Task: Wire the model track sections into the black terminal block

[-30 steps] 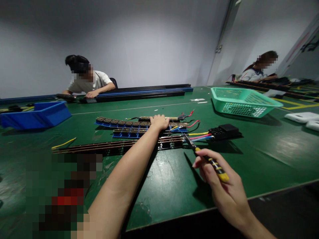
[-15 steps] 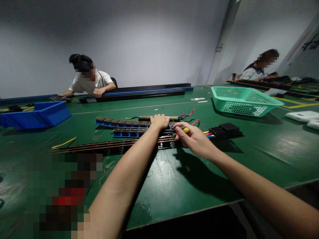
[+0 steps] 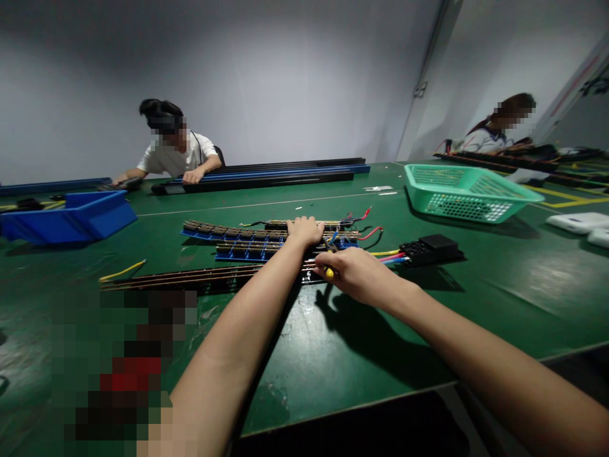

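My left hand (image 3: 305,232) lies over the blue-based strips (image 3: 233,235) with metal rods, fingers stretched forward and pressing on them. In my right hand (image 3: 358,271) is a pair of pliers with yellow-and-black handles (image 3: 329,272). Its dark jaws point at the strips' right end, by a blue wire (image 3: 333,236); whether they grip the wire I cannot tell. Nearer to me runs a long black rail (image 3: 190,279) with copper-coloured rods. Coloured wires link its right end to a black connector block (image 3: 431,249). A red wire (image 3: 373,232) sticks out from one strip.
A blue bin (image 3: 71,219) stands at the left and a green perforated basket (image 3: 471,197) at the right. Black and blue rails (image 3: 285,172) lie across the back, where a person (image 3: 183,152) works. Another person (image 3: 497,133) sits at the far right. White devices (image 3: 580,222) lie on the right edge.
My right hand has turned and come slightly left and toward me with the pliers, uncovering wires at the strips' right end. The left hand has stayed in place.
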The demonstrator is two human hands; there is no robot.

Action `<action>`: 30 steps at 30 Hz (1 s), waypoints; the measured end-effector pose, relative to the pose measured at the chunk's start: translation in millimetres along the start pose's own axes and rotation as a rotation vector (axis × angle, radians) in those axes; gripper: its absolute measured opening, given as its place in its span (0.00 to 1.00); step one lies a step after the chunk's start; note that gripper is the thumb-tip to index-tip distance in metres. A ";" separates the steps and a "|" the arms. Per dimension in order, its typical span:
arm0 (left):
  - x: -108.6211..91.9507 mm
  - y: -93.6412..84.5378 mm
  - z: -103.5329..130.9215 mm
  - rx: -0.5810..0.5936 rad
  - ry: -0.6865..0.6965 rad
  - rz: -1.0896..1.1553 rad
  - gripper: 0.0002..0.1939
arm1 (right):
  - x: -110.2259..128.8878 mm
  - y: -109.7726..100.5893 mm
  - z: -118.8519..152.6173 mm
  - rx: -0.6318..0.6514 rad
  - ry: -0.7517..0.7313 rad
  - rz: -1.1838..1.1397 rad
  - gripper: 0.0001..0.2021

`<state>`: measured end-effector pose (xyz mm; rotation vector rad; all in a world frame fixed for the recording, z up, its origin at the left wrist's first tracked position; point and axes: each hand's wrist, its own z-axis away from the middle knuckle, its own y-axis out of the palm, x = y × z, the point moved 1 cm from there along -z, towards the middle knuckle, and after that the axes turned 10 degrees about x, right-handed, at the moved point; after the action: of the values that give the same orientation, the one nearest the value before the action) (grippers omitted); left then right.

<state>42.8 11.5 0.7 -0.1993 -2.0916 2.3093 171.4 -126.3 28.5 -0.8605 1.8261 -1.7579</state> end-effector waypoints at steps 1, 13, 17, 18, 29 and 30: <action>-0.2 -0.3 0.5 0.003 0.001 -0.005 0.30 | 2.1 1.1 -0.2 0.048 -0.005 0.059 0.09; -0.1 0.4 -1.4 0.015 0.002 0.005 0.30 | -10.9 3.1 1.8 -0.400 0.265 -1.343 0.16; -0.1 1.2 -1.9 -0.003 -0.004 -0.007 0.30 | -24.4 -21.2 10.3 -0.513 0.294 -1.680 0.22; -0.2 1.0 -1.4 -0.003 -0.004 -0.007 0.30 | -28.6 -27.7 14.2 -0.545 0.270 -1.668 0.22; -2.8 -4.4 7.4 0.003 -0.006 -0.022 0.29 | -75.4 -43.8 32.8 -0.752 0.474 -1.529 0.11; -2.7 -4.0 6.7 0.002 -0.005 -0.022 0.29 | -78.1 -41.0 31.0 -0.737 0.491 -1.515 0.12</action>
<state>44.4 5.0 5.5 -0.1704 -2.0832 2.3018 252.7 -92.2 59.5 -2.8676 2.3464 -2.0557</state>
